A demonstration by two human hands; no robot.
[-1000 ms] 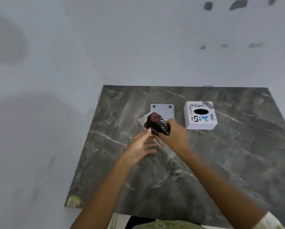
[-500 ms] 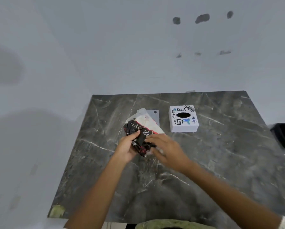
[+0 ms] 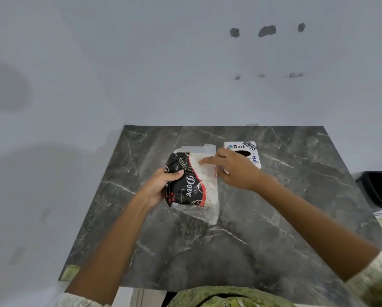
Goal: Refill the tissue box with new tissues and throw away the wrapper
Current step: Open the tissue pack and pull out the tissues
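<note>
While the pack (image 3: 191, 185) was held just above the table (image 3: 296, 196), about dead centre of it, the job looked to be at the unwrapping step, nothing in the box yet as far as I could tell. The pack was the black and red "Dove" one, with a clear, loose bit of wrapper hanging off its 5 o'clock corner and white tissues showing through on the right half.

The left hand (image 3: 161, 187) had it from 9 o'clock, fingers curled shut around the dark end, thumb across the front. The right hand (image 3: 234, 169) was at 2 o'clock of the pack, fingers (image 3: 207, 160) mostly stretched out with the tips resting on the white part, not really clamped on anything, more like feeling for an edge or seam.

The box (image 3: 249, 151), white with "Dart" on it and a dark oval hole on top, sat just past the right hand at 1 o'clock, partly hidden by it. A flat pale piece (image 3: 199, 148) lay at 12 o'clock behind the pack, maybe the box's base, hard to say. A black bin (image 3: 378, 189) sat off the table edge at 3 o'clock.

My guess at the next move: pinch the film, open it, slide the stack out while the left hand holds steady. Thin plastic, so tugging too hard might tear the tissues.
</note>
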